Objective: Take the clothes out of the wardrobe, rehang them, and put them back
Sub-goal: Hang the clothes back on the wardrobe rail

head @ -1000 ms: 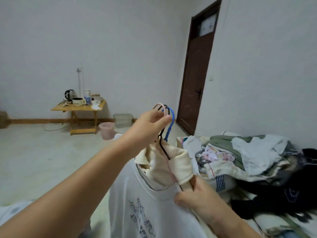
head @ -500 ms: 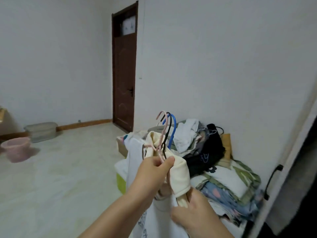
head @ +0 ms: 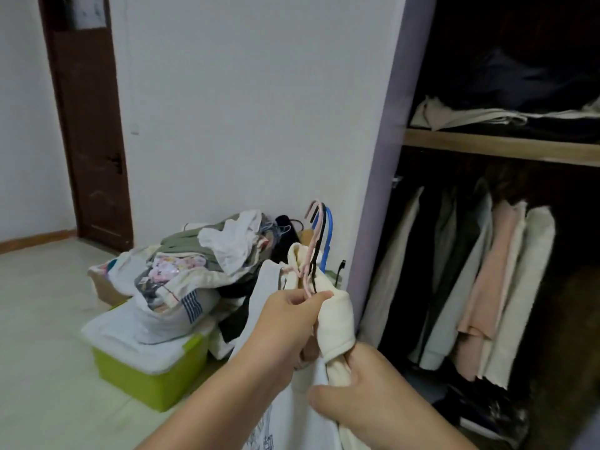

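Note:
My left hand (head: 285,323) grips the necks of three hangers (head: 319,241), pink, black and blue, whose hooks stick up above my fingers. A cream garment (head: 334,316) and a white printed shirt (head: 292,417) hang from them in front of me. My right hand (head: 363,391) holds the lower fold of the cream garment from below. The open wardrobe (head: 493,144) stands just right of my hands, with several light and pink garments (head: 493,271) hanging under its wooden shelf.
A heap of loose clothes (head: 211,264) lies against the white wall, partly on a green storage box (head: 152,375) with a white lid. A brown door (head: 87,125) is at the far left. Folded clothes sit on the wardrobe's shelf (head: 470,115). Pale floor stretches left.
The view has swung right, from the room's far wall and small table to the open wardrobe. Both hands keep their hold on the hangers and garments, carried lower and toward the wardrobe.

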